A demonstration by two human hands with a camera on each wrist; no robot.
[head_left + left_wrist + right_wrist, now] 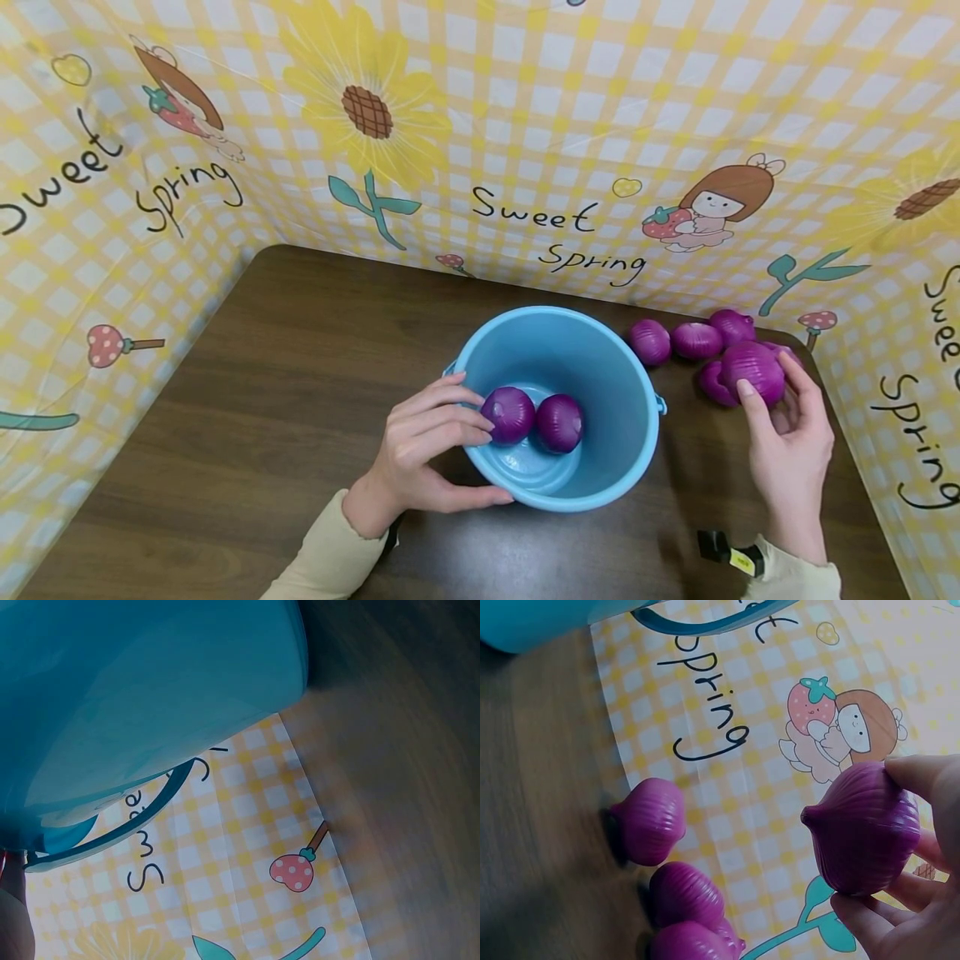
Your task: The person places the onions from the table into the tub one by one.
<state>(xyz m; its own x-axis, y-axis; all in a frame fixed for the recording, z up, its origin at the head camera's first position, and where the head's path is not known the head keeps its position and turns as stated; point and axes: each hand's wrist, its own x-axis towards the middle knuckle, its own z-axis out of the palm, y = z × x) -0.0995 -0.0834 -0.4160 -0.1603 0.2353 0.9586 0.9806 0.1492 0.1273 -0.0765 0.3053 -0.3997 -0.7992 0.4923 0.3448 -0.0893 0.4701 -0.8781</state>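
Note:
A light blue plastic bucket point(637, 450) stands on the table with two purple onions inside, a left onion point(508, 415) and a right onion point(560, 423). My left hand point(423, 446) holds the bucket's near-left rim, fingers reaching over it and thumb along the front edge. To the right of the bucket, my right hand point(795, 442) grips another purple onion point(866, 829) between thumb and fingers, raised over the table. Several more onions lie behind and beside that hand, among them a round onion point(649, 342) closest to the bucket and an onion point(697, 341) beside it.
A dark wood table point(247, 400) reaches up to yellow checked cloth walls point(525, 150) at the back and both sides. The bucket's blue handle point(135, 832) hangs on its far side, in front of the cloth.

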